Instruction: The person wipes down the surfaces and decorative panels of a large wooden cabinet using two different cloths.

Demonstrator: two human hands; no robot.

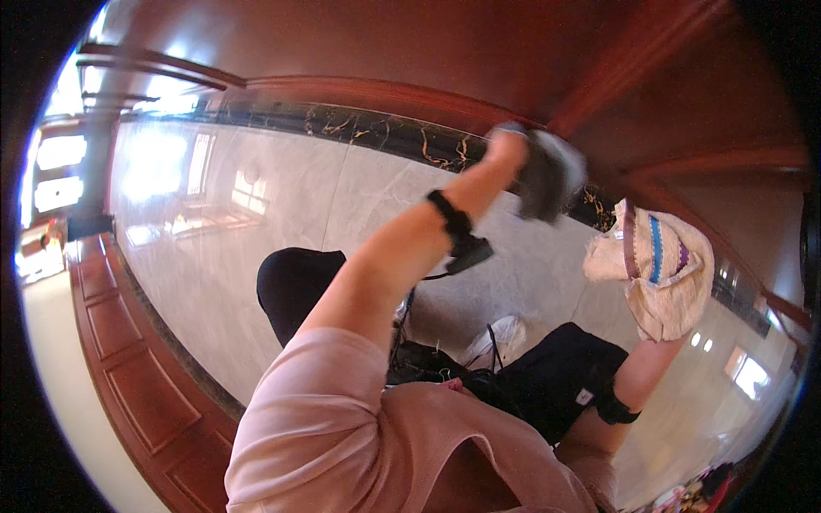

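Observation:
My left hand (pixel 508 151) is reached forward to the foot of the reddish-brown wood panelling. It holds a dark and light grey cloth (pixel 546 176), both blurred by motion. The cloth is in front of the black marble skirting; whether it touches the wood cannot be told. On the right, a beige towel (pixel 673 288) with brown, blue and purple stripes covers my right hand (pixel 667 349), of which only the part near the wrist shows. The fingers are hidden beneath the folds. That towel is held up beside the panelling, above the floor.
Dark wood panelling (pixel 397 45) rises ahead over a black, gold-veined marble skirting (pixel 378 128). Glossy grey floor tiles (pixel 269 186) reflect windows. My bent knees (pixel 298 285) and a white shoe (pixel 500 340) are below. More panelling (pixel 151 397) runs along the left; mixed items (pixel 689 494) lie at lower right.

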